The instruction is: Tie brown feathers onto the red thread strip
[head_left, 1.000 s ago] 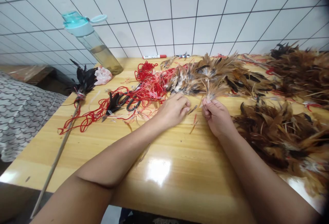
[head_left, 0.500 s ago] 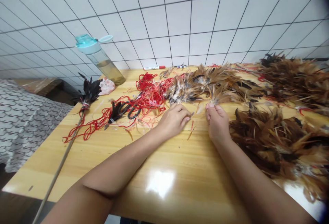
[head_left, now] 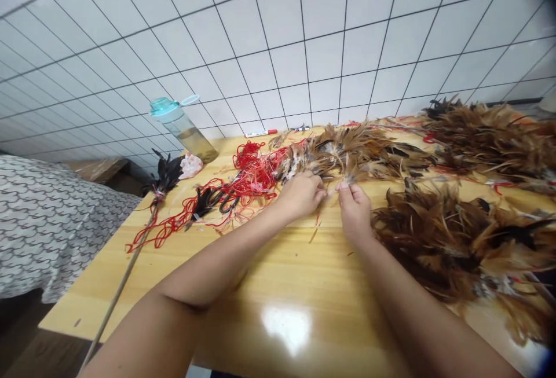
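My right hand (head_left: 355, 207) pinches a small bunch of brown feathers (head_left: 350, 169) by their quills, just above the wooden table (head_left: 278, 285). My left hand (head_left: 303, 194) is curled beside it, fingertips closed at the edge of a heap of brown and white feathers (head_left: 330, 155); what it pinches is too small to make out. The two hands are a few centimetres apart. Loose quill bits lie on the table below them.
A tangle of red string (head_left: 243, 178) and black-handled scissors (head_left: 221, 198) lie left of my hands. A stick with black feathers (head_left: 160, 184) slants off the table's left edge. A water bottle (head_left: 185, 129) stands by the tiled wall. Big feather piles (head_left: 452, 233) fill the right side.
The camera tilted up and the hands now sit further from me. My right hand has brought its feather bunch closer to the left hand and the heap.
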Motion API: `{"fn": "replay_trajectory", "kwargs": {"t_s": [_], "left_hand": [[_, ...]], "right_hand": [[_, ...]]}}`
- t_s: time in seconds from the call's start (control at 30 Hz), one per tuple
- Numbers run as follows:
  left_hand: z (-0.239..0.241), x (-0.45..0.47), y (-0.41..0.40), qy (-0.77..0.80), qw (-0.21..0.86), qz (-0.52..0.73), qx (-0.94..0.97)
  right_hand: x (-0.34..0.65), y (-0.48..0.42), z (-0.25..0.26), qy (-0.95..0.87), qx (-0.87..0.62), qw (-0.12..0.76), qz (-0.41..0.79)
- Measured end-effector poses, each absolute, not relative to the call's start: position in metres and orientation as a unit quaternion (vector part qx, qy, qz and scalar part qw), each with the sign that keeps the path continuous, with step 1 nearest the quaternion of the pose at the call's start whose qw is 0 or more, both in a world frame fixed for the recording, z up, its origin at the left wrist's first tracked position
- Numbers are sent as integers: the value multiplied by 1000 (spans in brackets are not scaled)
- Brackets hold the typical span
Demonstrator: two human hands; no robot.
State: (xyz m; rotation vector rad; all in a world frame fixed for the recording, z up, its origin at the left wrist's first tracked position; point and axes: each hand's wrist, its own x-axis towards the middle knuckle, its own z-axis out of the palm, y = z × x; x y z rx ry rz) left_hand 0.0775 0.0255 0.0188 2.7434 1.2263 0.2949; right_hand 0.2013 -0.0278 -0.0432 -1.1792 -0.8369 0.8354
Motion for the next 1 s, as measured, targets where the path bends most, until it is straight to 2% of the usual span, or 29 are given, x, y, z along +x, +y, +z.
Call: {"fn": "replay_trajectory", "kwargs": {"t_s": [0.23,0.33,0.5,0.77,0.87,1.0], "left_hand": [[-1,95,19,432,24,48,901],[-3,86,22,433,60,78,896],[2,60,30,442,224,209,843],[-4,43,27,368,610,360,602],[-10,44,26,341,674,388,528],[-12,48,25,346,690,386,506]], "right_hand": [[200,-26,-43,-335,-549,691,330],[200,-26,-44,-336,-556,687,325],[200,-29,-43,-358,-572,665,321],[196,-30,-47,-418,-590,627,290],[196,-31,-49,-435,-595,612,285],[194,-32,-48,-479,-602,578,272]]}}
